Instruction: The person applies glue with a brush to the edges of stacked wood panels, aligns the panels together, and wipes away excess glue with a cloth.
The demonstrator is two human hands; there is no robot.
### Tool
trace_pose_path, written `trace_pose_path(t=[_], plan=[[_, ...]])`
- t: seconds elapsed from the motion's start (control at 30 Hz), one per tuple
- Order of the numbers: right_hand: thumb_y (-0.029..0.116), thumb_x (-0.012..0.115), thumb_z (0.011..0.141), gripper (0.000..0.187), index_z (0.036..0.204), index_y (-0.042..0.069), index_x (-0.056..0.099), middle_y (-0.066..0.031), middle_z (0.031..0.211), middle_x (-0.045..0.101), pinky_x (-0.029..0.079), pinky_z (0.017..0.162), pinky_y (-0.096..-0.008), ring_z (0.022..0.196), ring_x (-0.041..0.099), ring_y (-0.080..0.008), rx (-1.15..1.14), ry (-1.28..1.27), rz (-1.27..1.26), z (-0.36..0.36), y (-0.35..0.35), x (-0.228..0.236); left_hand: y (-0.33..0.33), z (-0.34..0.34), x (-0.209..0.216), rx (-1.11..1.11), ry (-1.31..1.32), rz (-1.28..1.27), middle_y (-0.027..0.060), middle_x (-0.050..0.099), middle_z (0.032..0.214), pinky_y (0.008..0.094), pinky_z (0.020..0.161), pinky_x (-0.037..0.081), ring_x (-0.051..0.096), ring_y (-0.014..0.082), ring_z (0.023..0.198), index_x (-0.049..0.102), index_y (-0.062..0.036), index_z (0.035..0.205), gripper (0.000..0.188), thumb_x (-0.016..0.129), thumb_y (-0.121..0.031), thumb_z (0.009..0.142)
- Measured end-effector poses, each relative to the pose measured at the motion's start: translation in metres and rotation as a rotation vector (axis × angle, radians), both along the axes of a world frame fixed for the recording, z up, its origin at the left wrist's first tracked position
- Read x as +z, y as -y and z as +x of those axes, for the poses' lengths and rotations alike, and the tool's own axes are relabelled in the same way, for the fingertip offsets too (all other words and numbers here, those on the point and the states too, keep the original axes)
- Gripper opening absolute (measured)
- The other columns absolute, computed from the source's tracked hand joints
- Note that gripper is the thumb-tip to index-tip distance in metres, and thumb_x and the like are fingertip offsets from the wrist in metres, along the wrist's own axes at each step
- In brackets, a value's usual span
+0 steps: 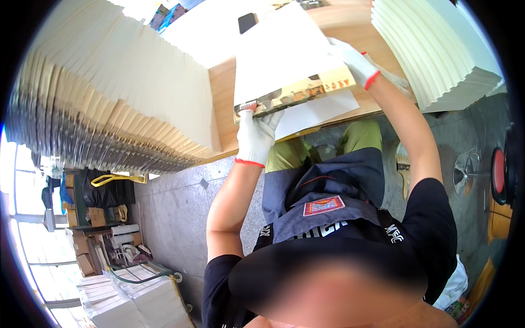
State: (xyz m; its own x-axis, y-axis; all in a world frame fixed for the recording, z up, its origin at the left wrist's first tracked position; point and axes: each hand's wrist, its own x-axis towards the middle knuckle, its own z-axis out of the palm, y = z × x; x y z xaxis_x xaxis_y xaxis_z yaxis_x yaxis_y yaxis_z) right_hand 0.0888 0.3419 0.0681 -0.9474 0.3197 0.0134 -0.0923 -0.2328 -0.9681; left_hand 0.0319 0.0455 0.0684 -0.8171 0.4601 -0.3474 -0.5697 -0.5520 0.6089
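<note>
A flat white box (287, 52) with a printed cream-and-brown edge is tilted over the table in front of me. My left hand (256, 134), in a white knit glove with a red cuff, grips its near left corner. The left thumb lies over the printed edge, the fingers underneath. My right hand (350, 61), gloved alike, holds the box's right side; some of its fingers are hidden. Beneath the box a white sheet (322, 113) lies along the table's near edge.
Long rows of similar white pieces stand on the left (126, 82) and right (424, 52) of the wooden table (221, 93). A loose glove (395, 79) lies beyond my right wrist. A black phone (247, 23) lies at the back. A loaded cart (131, 295) stands lower left.
</note>
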Motion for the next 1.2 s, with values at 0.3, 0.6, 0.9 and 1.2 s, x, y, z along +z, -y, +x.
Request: trace_pose_path(t=[0.3, 0.6, 0.9, 1.2], plan=[[0.030, 0.057, 0.100, 0.058, 0.147, -0.001, 0.043, -0.0126, 0.133, 0.061, 0.051, 0.098, -0.0327, 0.122, 0.059, -0.0195, -0.288, -0.501, 0.188, 0.072, 0.010, 0.073, 0.032, 0.064, 0.140, -0.147, -0.817, -0.008, 0.0107, 0.065, 0.113, 0.0467, 0.085, 0.062, 0.067, 0.0244, 0.102, 0.057, -0.0053, 0.126, 0.034, 0.063, -0.016, 0.094], [0.020, 0.057, 0.101, 0.029, 0.126, 0.006, 0.061, -0.0085, 0.111, 0.069, 0.057, 0.080, -0.0370, 0.094, 0.068, -0.0231, -0.293, -1.154, 0.195, 0.036, 0.090, 0.304, 0.135, -0.019, 0.382, 0.075, -1.444, -0.172, 0.0214, 0.063, 0.124, 0.0461, 0.090, 0.059, 0.067, 0.0342, 0.105, 0.061, 0.0075, 0.121, 0.033, 0.047, -0.017, 0.104], [0.023, 0.057, 0.100, 0.027, 0.122, 0.007, 0.064, -0.0071, 0.106, 0.069, 0.053, 0.074, -0.0348, 0.089, 0.065, -0.0207, 0.028, -1.204, 0.199, -0.103, 0.194, 0.484, 0.253, -0.088, 0.613, 0.441, -1.553, -0.458, 0.0272, 0.057, 0.131, 0.0476, 0.102, 0.055, 0.063, 0.0404, 0.113, 0.054, 0.0062, 0.131, 0.036, 0.040, -0.015, 0.105], [0.025, 0.058, 0.100, 0.026, 0.118, 0.008, 0.066, -0.0057, 0.102, 0.070, 0.050, 0.069, -0.0325, 0.084, 0.063, -0.0182, 0.271, -0.931, 0.368, -0.265, 0.253, 0.599, 0.317, -0.181, 0.635, 0.559, -1.327, -0.629, 0.0226, 0.057, 0.119, 0.0388, 0.091, 0.055, 0.063, 0.0299, 0.100, 0.049, 0.0048, 0.135, 0.041, 0.045, -0.021, 0.103]])
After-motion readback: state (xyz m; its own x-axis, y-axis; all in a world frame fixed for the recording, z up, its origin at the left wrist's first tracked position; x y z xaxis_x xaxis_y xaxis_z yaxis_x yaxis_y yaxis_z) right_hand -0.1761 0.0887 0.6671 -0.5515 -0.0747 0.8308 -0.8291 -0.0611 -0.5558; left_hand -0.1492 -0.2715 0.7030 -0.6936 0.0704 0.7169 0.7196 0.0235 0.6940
